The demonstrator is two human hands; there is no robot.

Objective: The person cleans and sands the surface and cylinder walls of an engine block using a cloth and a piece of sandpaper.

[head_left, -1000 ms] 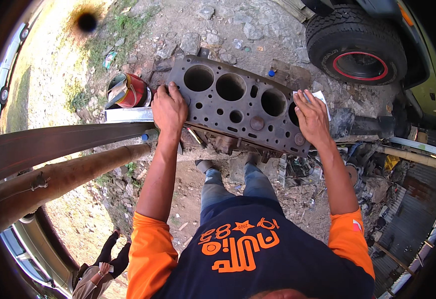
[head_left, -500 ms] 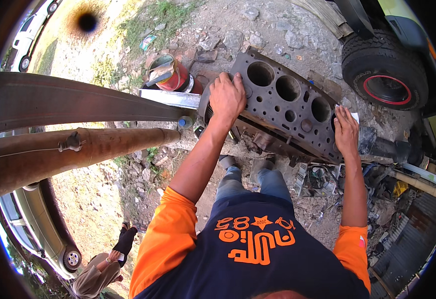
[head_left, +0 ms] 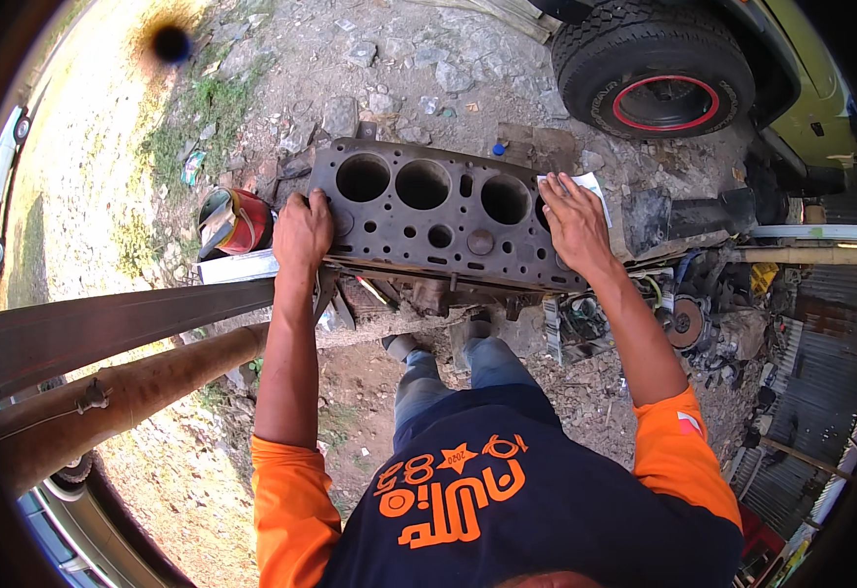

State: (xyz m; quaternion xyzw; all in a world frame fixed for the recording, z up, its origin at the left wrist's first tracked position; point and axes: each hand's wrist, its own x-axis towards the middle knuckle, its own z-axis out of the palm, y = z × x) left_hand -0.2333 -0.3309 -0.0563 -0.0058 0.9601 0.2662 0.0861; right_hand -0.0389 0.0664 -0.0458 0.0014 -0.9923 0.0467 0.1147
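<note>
Sitting near a red bucket (head_left: 250, 223), there's the engine block (head_left: 465, 220)! The left hand (head_left: 303, 235) curls against one end, grip unclear; the right hand (head_left: 577, 221) lies flat, fingers straight, on the other.

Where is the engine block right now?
Head view, just above centre: the engine block spans from the left hand at its left end to the right hand at its right, red bucket further left.

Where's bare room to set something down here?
The dirt between the left forearm and jeans is mostly bare. The engine block, between left hand and right hand, is uncovered but holed. Crowded: right of the jeans, with metal parts.
</note>
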